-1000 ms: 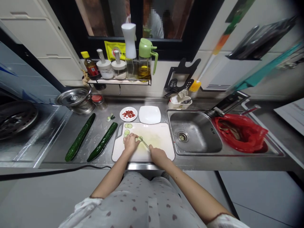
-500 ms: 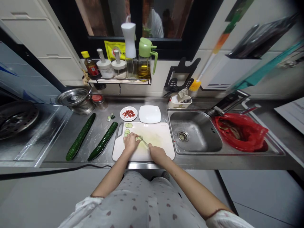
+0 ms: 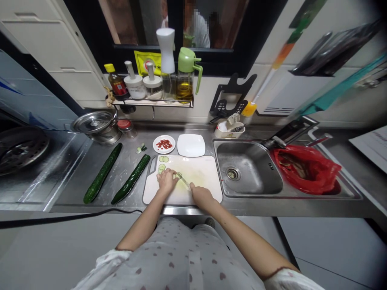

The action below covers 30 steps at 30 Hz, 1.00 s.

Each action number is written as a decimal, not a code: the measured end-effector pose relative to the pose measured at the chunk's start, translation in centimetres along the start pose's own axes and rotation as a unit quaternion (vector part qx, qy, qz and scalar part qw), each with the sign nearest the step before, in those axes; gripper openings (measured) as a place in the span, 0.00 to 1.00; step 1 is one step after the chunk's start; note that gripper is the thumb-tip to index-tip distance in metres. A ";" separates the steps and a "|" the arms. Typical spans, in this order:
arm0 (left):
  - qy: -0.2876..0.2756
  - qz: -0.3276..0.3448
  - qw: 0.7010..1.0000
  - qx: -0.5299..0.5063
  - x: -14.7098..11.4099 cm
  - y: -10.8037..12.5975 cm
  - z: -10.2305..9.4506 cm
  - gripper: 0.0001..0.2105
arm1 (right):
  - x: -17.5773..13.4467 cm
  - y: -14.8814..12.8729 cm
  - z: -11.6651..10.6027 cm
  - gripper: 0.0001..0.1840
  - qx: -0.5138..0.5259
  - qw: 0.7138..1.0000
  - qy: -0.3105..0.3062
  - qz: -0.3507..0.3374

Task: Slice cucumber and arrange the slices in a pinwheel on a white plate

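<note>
My left hand (image 3: 167, 180) is closed on a small pale-green piece of cucumber (image 3: 175, 176), mostly hidden under the fingers, on the white cutting board (image 3: 205, 173). In my right hand (image 3: 200, 196) is a knife (image 3: 185, 182), its handle covered by the fingers. The blade tip lies at a round cucumber slice (image 3: 179, 176) beside my left fingertips. More cucumber slices (image 3: 163, 159) lie along the board's left side, some partly behind my left hand. Two whole cucumbers, one longer (image 3: 102, 173) and one shorter (image 3: 131, 179), rest on the counter left of the board.
Behind the board stand a plate of chopped red pieces (image 3: 164, 151) and a white square plate (image 3: 191, 145). The sink (image 3: 248, 169) is to the right, with a red plastic bag (image 3: 320, 171) beyond it. A seasoning rack (image 3: 151, 103) hangs above. A steel pot (image 3: 104, 133) stands back left.
Hardly anything differs. Both hands, the knife and the cucumber slices stay in almost the same places; the view has shifted slightly.
</note>
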State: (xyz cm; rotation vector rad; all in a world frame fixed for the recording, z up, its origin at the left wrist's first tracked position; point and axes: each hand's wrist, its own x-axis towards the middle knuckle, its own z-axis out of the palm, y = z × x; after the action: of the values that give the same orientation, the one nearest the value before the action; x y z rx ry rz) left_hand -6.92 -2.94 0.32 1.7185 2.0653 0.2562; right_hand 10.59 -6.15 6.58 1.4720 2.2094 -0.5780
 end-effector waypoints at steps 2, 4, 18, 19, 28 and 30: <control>0.005 0.002 1.000 -0.001 0.0 0.0 0.1 0.11 | 0.1 0.0 -0.1 0.21 -0.008 1.000 0.005 -0.006; 0.009 0.006 1.000 -0.002 0.0 -0.1 0.2 0.11 | 0.2 0.1 -0.3 0.20 -0.019 1.000 0.007 -0.010; 0.016 0.011 1.000 -0.004 0.0 -0.2 0.3 0.11 | 1.0 1.6 -2.0 0.17 -0.060 0.997 0.013 -0.042; 0.013 0.009 1.000 0.000 0.0 -0.2 0.3 0.11 | 1.1 1.6 -2.0 0.17 -0.058 0.997 0.012 -0.042; 0.010 0.004 1.000 0.002 0.0 -0.1 0.2 0.12 | 0.8 2.0 -0.9 0.18 -0.063 0.997 0.020 -0.046; 0.013 0.006 1.000 0.001 -0.1 -0.1 0.2 0.12 | 0.4 2.4 -0.6 0.18 -0.064 0.997 0.016 -0.043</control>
State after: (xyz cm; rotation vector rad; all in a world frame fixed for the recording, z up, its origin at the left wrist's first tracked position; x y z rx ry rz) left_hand -6.89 -3.08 0.13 1.7369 2.0757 0.2818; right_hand 12.58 -4.67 6.62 1.3362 2.2988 -0.4337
